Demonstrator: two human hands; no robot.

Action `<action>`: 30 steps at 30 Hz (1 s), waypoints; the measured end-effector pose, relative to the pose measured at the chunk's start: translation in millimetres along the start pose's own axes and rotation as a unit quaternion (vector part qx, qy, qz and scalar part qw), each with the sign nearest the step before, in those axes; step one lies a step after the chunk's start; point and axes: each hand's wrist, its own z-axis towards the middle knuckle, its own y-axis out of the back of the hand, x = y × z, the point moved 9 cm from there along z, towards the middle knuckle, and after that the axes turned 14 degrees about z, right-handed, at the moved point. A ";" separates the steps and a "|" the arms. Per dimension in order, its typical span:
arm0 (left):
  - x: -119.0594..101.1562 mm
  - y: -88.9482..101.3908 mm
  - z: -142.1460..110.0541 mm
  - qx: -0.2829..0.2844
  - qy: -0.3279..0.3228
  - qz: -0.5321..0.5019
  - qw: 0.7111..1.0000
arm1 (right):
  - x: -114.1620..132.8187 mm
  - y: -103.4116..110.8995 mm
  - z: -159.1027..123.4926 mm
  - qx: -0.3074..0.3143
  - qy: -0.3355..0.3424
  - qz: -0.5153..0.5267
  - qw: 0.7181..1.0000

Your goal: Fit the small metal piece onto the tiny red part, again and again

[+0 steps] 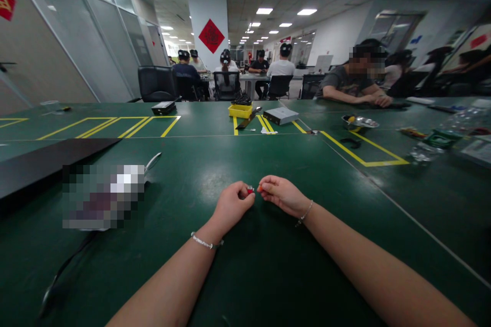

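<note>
Both hands are close together over the middle of the green table [215,158], their fingertips a small gap apart. Between the thumb and fingers of my left hand [233,204] is a small red piece [250,190] with a pale, shiny top edge. My right hand [283,195] pinches a small orange piece [260,188] at its fingertips. Each piece is mostly covered by fingers and too small for its kind to show. The two pieces face one another without touching, as far as I can see.
A blurred-out pouch-like item [107,196] with a strap lies to the left, near a dark panel [57,163]. Farther back are a yellow tray [240,111], a grey box [281,115] and a metal bowl [360,122]. A person [353,79] sits at the far right.
</note>
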 end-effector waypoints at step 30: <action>-0.1 -5.5 0.4 0.050 0.021 -0.056 0.997 | 6.1 2.7 2.4 -0.028 0.064 0.033 0.997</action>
